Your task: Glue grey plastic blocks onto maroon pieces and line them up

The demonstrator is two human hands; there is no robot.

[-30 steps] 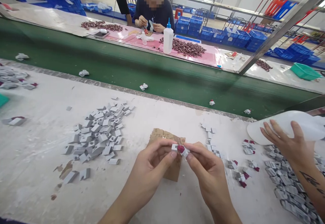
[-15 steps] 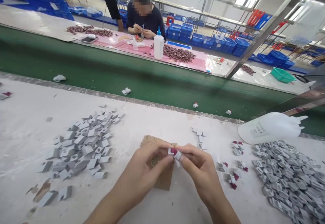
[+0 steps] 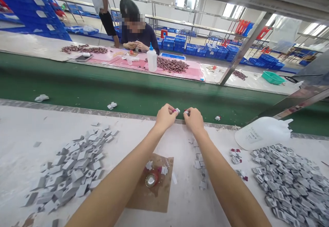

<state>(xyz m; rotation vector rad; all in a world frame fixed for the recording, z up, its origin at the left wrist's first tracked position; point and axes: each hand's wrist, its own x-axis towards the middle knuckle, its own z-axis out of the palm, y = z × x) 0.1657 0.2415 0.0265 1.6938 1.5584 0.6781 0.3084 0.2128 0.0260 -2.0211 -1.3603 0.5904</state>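
Both my arms reach forward over the white worktop to the green conveyor belt. My left hand [image 3: 166, 118] pinches a small grey-and-magenta plastic piece [image 3: 177, 110] at the belt's near edge. Just to the right, my right hand [image 3: 194, 119] has its fingers closed on a similar small plastic piece [image 3: 186, 111]. Below my arms lies a brown cardboard piece [image 3: 156, 199] with a red round holder [image 3: 152, 179] and small grey parts on it. A row of light grey parts [image 3: 198, 162] lies beside my right forearm.
Grey block pieces [image 3: 74, 165] are heaped on the left, grey clip-like parts [image 3: 285, 182] on the right. A white bottle [image 3: 262, 133] lies on its side behind the right heap. Small pieces [image 3: 112, 105] sit on the green belt [image 3: 77, 86]. Across it, a co-worker [image 3: 138, 35] handles small parts.
My hands have moved forward from above the cardboard to the belt and spread apart, each now at a separate piece. The cardboard is uncovered, and the view has tilted upward.
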